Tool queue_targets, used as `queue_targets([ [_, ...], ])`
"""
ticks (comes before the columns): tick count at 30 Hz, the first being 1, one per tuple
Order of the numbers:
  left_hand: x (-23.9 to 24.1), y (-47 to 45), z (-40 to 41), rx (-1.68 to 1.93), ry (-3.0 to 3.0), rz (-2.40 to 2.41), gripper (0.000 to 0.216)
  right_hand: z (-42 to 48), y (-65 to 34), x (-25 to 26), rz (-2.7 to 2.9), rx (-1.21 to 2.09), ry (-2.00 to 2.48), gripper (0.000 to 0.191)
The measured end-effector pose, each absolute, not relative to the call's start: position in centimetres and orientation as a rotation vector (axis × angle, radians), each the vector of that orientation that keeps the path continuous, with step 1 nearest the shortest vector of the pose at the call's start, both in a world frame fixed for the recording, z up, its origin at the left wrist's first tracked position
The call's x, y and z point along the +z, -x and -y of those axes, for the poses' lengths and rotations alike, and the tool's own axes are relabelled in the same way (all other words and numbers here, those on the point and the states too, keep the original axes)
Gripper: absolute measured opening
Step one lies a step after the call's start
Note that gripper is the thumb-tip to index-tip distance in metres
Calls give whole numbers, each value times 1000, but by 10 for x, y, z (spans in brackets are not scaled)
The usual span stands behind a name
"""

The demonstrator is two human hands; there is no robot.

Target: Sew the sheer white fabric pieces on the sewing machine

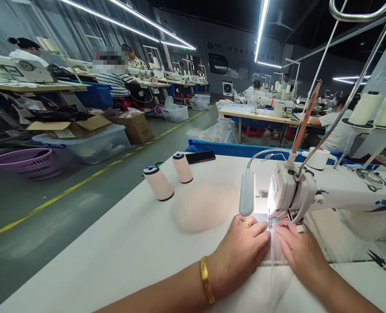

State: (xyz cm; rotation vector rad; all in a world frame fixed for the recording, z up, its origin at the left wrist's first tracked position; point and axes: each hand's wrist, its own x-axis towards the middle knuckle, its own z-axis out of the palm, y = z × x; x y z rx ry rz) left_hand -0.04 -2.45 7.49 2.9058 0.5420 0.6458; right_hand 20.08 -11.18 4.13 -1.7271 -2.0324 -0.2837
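Note:
My left hand (240, 252), with a gold ring and a gold bangle, lies flat on sheer pale fabric (273, 256) just left of the needle. My right hand (299, 250) presses the same fabric from the right, fingers stretched toward the presser foot (271, 222). Both hands meet under the head of a white sewing machine (292, 191), lit by its small lamp (246, 193). A heap of pale pink mesh (204, 206) lies on the white table (114, 256) to the left of my hands.
Two pinkish thread cones (158, 182) and a black phone (200, 157) sit at the table's far side. Thread snips (380, 261) lie at the right. Large white spools (364, 108) stand on a rack. Other people sew at distant tables; boxes, bins and a purple basket (23, 161) line the aisle.

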Motion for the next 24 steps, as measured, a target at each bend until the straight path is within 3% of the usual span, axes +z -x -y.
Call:
queue_targets([
  [4, 85, 7, 24, 598, -2879, -538, 10, 120, -205, 50, 2100, -207, 1672, 36],
  [7, 102, 18, 30, 462, -2857, -459, 35, 133, -210, 69, 2227, 29, 1577, 25],
  [9, 107, 24, 37, 374, -2858, -387, 53, 139, -213, 83, 2296, 184, 1521, 47],
  [10, 107, 25, 40, 350, -2857, -371, 56, 141, -214, 87, 2319, 241, 1506, 48],
  [13, 93, 22, 44, 412, -2817, -415, 20, 141, -211, 91, 2351, 308, 1440, 13],
  [14, 87, 19, 43, 475, -2783, -436, 13, 140, -209, 90, 2342, 309, 1407, 10],
  [17, 73, 9, 36, 647, -2629, -493, 23, 136, -203, 84, 2210, 284, 1338, 18],
  [24, 83, -8, 22, 632, -2442, -610, 12, 130, -193, 76, 1753, 349, 1418, 23],
])
